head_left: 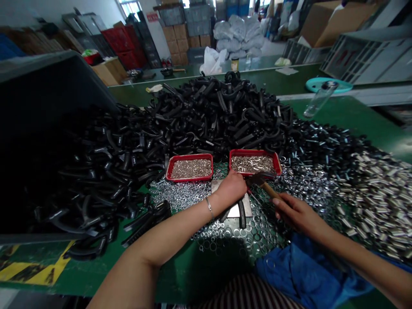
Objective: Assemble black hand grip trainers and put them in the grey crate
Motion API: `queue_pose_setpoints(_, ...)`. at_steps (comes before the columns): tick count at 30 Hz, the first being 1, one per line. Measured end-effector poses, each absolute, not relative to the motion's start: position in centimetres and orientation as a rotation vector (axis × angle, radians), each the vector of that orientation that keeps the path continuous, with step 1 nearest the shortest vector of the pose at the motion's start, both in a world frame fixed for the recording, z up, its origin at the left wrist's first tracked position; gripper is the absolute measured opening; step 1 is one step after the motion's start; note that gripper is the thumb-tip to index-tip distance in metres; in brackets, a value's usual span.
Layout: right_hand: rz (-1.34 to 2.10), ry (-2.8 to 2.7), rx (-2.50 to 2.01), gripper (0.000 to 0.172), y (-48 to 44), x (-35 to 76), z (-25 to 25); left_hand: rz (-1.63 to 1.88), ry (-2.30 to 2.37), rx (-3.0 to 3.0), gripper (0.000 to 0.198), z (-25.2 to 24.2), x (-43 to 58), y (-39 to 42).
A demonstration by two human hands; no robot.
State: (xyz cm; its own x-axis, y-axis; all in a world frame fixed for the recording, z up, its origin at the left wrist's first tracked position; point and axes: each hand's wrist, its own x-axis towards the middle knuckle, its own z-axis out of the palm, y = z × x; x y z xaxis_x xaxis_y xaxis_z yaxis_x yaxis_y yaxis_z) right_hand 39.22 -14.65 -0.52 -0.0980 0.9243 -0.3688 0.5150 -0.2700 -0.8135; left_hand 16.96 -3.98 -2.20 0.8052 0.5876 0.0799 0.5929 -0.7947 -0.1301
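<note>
My right hand (291, 210) is closed round the wooden handle of a hammer (269, 190). The hammer's dark head lies just right of my left hand (234, 185). My left hand is bent down over a pale metal plate (236, 211), its fingers closed and mostly hidden. From beneath it a black curved plastic part (242, 214) extends over the plate. A thin rod with a bit of red (252, 196) shows beside these fingers; whether they hold it I cannot tell. Two red trays, the left (189, 179) and right (279, 165), hold small metal pins.
A large heap of black plastic parts (206, 111) rises behind the trays. Metal rings (183, 195) surround the plate. Silver cylinders (380, 193) are piled at right. A dark crate (48, 107) stands left; a clear bottle (320, 101) lies back right.
</note>
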Motion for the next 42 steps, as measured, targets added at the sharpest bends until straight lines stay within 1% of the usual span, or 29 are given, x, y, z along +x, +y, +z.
queue_pose_setpoints(8, 1.477, -1.448, -1.747, 0.044, -15.0, 39.1, 0.1, -0.229, -1.351, -2.873, 0.017, -2.8, 16.7, -3.9)
queue_pose_setpoints(10, 1.483, -1.406, -1.743, 0.044, -15.1, 39.2, -0.1, -0.428, -1.556, -2.971, 0.015, -2.7, 16.0, -3.5)
queue_pose_setpoints(12, 1.486, -1.378, -1.731, 0.044, -15.2, 39.3, -0.4, -0.725, -1.786, -3.058, 0.015, -2.9, 15.3, -3.4)
queue_pose_setpoints(14, 1.496, -1.364, -1.716, 0.043, -15.3, 39.5, -0.8, -0.955, -1.915, -3.069, 0.015, -3.4, 14.7, -3.4)
queue_pose_setpoints(16, 1.507, -1.354, -1.696, 0.043, -15.4, 39.5, -1.0, -1.040, -1.970, -3.046, 0.015, -4.0, 14.5, -3.7)
queue_pose_setpoints(27, 1.528, -1.315, -1.644, 0.041, -15.7, 39.2, -1.6, -0.984, -2.001, -3.019, 0.013, -4.8, 15.4, -4.2)
queue_pose_setpoints(32, 1.550, -1.285, -1.643, 0.043, -15.7, 39.1, -1.9, -0.957, -1.982, -3.011, 0.013, -5.1, 15.5, -4.2)
queue_pose_setpoints(42, 1.561, -1.281, -1.615, 0.044, -15.8, 39.0, -2.6, -0.994, -1.912, -2.981, 0.013, -5.3, 16.0, -4.6)
